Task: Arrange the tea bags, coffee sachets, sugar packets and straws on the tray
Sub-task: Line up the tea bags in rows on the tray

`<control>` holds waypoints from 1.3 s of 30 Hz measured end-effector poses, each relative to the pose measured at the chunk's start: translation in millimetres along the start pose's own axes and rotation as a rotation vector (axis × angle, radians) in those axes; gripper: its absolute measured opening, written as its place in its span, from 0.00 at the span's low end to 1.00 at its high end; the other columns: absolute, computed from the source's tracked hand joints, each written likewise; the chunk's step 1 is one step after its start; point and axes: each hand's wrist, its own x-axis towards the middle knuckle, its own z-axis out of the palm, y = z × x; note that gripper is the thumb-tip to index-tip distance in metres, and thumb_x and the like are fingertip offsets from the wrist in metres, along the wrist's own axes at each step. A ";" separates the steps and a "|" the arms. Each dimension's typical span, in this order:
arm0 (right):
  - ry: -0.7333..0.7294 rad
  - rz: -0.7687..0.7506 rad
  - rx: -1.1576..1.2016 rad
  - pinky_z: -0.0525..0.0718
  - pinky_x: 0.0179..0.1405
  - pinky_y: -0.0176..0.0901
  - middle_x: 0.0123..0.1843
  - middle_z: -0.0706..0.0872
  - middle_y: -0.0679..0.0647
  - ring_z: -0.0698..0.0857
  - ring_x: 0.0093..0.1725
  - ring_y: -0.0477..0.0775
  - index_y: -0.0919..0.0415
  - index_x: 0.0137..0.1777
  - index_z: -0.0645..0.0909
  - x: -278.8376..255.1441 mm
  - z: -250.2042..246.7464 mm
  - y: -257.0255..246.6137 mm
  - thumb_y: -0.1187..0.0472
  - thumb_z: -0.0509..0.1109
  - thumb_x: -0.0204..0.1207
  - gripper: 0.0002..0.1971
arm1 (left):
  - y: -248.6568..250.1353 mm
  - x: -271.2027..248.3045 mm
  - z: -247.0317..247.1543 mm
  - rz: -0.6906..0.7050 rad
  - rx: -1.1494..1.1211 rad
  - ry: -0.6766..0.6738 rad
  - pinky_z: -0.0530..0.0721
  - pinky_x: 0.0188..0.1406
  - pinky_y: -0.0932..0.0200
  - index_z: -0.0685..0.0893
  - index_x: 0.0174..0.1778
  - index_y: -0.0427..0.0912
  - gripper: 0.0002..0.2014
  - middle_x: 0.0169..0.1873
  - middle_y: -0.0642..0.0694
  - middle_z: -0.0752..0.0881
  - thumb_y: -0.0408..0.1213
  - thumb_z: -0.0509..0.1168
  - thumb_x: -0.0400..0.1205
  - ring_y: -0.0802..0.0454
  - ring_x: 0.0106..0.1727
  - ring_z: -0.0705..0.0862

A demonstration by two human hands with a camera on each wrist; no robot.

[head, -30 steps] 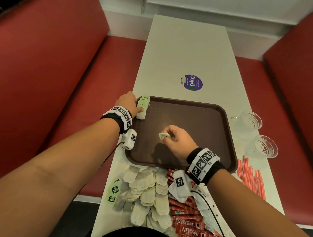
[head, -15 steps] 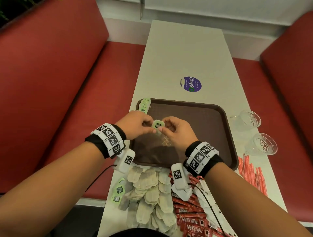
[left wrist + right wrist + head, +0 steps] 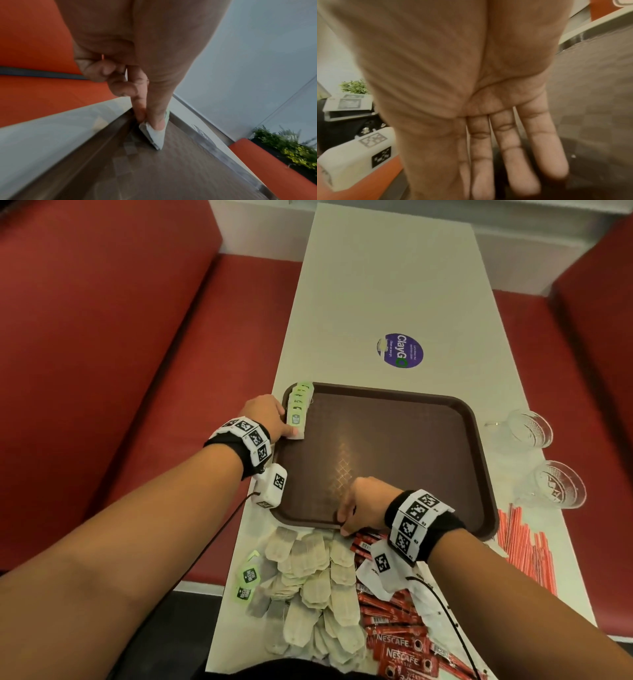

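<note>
A brown tray [image 3: 404,440] lies on the white table. A row of tea bags [image 3: 298,402] with green tags stands along its left rim at the far corner. My left hand [image 3: 290,432] pinches the nearest tea bag [image 3: 296,424] of that row; in the left wrist view thumb and forefinger [image 3: 157,119] hold this tea bag [image 3: 156,136] against the tray floor [image 3: 171,169]. My right hand [image 3: 346,523] hovers over the tray's near rim with straight, empty fingers [image 3: 513,155], just above the loose tea bag pile [image 3: 318,583].
Red Nescafe sachets [image 3: 397,642] and white packets [image 3: 371,575] lie by the pile at the near edge. Red straws [image 3: 524,546] lie right of the tray, below two clear glasses [image 3: 522,429] [image 3: 556,484]. A purple sticker [image 3: 400,350] marks the table's far part. Red benches flank the table.
Both hands held one tea bag over the tray's middle. My left hand has since carried it to the row at the left rim, and my right hand drew back to the near rim.
</note>
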 end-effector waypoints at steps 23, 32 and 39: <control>-0.025 -0.166 -0.109 0.84 0.46 0.44 0.47 0.86 0.47 0.84 0.46 0.52 0.51 0.49 0.86 -12.4 11.4 -6.0 0.55 0.78 0.71 0.09 | 1.9 -113.4 5.7 0.505 0.177 -0.429 0.79 0.43 0.63 0.87 0.48 0.57 0.06 0.42 0.59 0.87 0.51 0.73 0.78 0.62 0.43 0.83; 0.088 -0.210 -0.393 0.85 0.49 0.50 0.49 0.76 0.46 0.82 0.51 0.54 0.48 0.57 0.86 -33.1 42.5 -5.8 0.41 0.80 0.66 0.21 | -26.8 -190.7 37.1 0.584 0.467 -0.463 0.82 0.54 0.54 0.84 0.63 0.54 0.24 0.55 0.56 0.84 0.62 0.71 0.75 0.53 0.55 0.82; 0.268 -0.188 -0.404 0.83 0.58 0.55 0.51 0.87 0.46 0.83 0.55 0.55 0.48 0.45 0.87 -60.3 58.8 -11.5 0.49 0.71 0.72 0.07 | -17.0 -211.2 31.3 0.515 0.443 -0.270 0.80 0.44 0.61 0.91 0.55 0.51 0.12 0.47 0.54 0.91 0.49 0.66 0.83 0.55 0.44 0.86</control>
